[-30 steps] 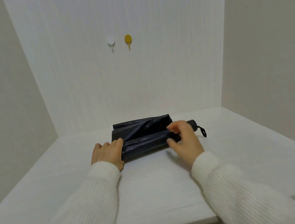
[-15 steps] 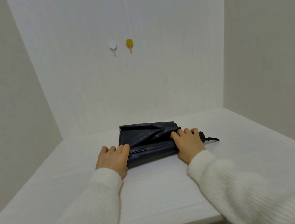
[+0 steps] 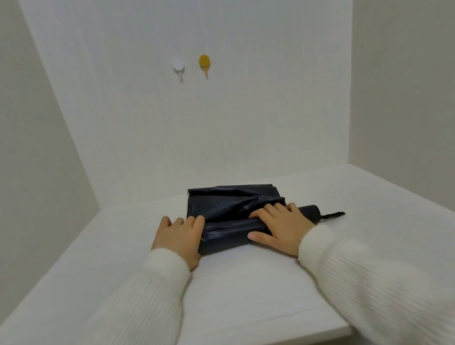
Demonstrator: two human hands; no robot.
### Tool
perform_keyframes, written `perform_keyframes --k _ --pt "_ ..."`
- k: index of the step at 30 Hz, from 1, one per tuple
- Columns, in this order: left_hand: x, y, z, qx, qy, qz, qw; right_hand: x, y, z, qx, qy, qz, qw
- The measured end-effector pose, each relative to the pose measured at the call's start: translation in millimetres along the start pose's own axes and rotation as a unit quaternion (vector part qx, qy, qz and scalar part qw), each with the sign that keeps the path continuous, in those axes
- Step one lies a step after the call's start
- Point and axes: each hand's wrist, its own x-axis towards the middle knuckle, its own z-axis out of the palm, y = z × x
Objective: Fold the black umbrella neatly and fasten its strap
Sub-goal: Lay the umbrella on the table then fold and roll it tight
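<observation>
The umbrella (image 3: pixel 234 216) lies crosswise on the bench (image 3: pixel 248 296), toward its back, and everything else sits around it. Its loose cloth spreads behind the rolled part. The left hand (image 3: pixel 178 237) rests at the umbrella's left end, the right hand (image 3: pixel 282 225) on top near its right end, fingers (image 3: pixel 269 210) pointing away from the person. The handle (image 3: pixel 311 213) sticks out right of that hand, and the strap (image 3: pixel 332 215) trails further right on the bench. Two wall hooks (image 3: pixel 191 66) hang side by side high above and behind the umbrella.

black umbrella (image 3: pixel 228 217) lying sideways, partly rolled, loose fabric behind, strap (image 3: pixel 332 215) trailing right
</observation>
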Motion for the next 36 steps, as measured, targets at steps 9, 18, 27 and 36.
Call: perform_keyframes --k 9,18,27,36 --pt "10.1 -23.4 -35.4 -0.542 -0.031 -0.152 0.826 -4.2 -4.6 -3.1 0.041 -0.041 0.011 0.998" --pt "53.5 -6.5 -0.2 -0.58 0.041 -0.324 0.747 6.3 -5.7 -5.8 0.287 0.1 0.103 0.947" --pt "51.6 -5.6 -2.7 -0.627 0.142 -0.354 0.68 14.6 -8.6 -5.7 0.184 0.039 0.121 0.975" --pt "-6.2 -6.2 14.3 -0.214 0.262 0.131 0.932 18.7 -10.4 -3.4 0.155 0.039 0.123 0.98"
